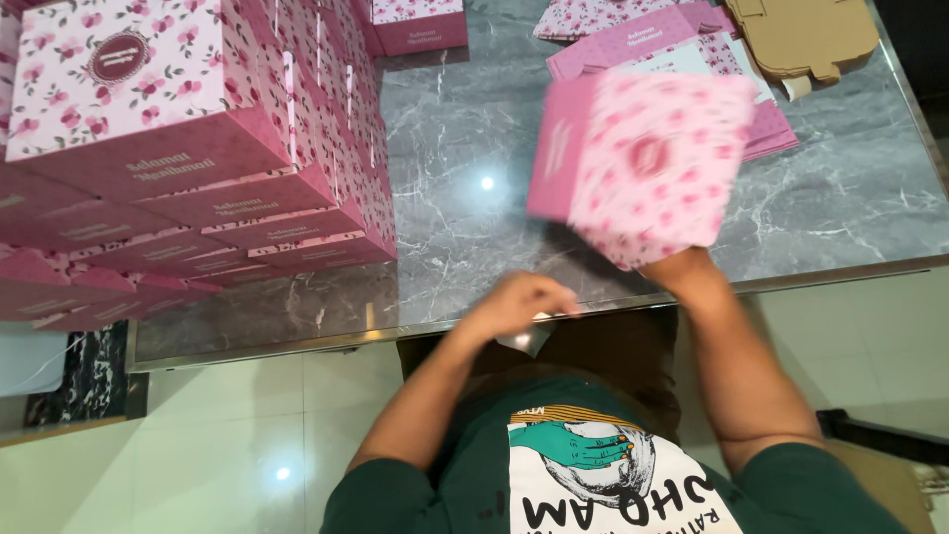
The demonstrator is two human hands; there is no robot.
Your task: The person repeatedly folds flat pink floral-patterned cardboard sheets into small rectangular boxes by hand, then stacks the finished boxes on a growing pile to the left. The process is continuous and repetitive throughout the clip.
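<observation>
We see our right hand [682, 267] raised over the near edge of the surface [474, 198], clamped on the underside of a pink floral box [643, 163]. The box is assembled and closed, tilted, and blurred; it hangs in the air above the right half of the surface, touching nothing but the hand. Most of the hand is hidden behind the box, so only the wrist and the heel of the palm show.

Our left hand [519, 302] sits at the near edge, near the middle, with fingers curled together. A small pale scrap [527, 339] shows just under it; we cannot tell whether the fingers grip it or only rest above it.

The surface is grey marble with white veins and a metal rim. At its left edge stands a stack [178, 168] of finished boxes in the same pink floral print, piled in several rows and reaching well above the surface. The stack is well apart from the box in the right hand.

Toward the far right corner lie flat blanks [643, 40] in pink, fanned over one another, partly hidden behind the held box. Just beside them, at the far right corner, lies a brown cardboard [806, 35] piece, flat. At the far edge near the middle, 1 more pink box [420, 25] stands alone.

Below the near edge we see a pale tiled floor [247, 425] and our green shirt [474, 475].
</observation>
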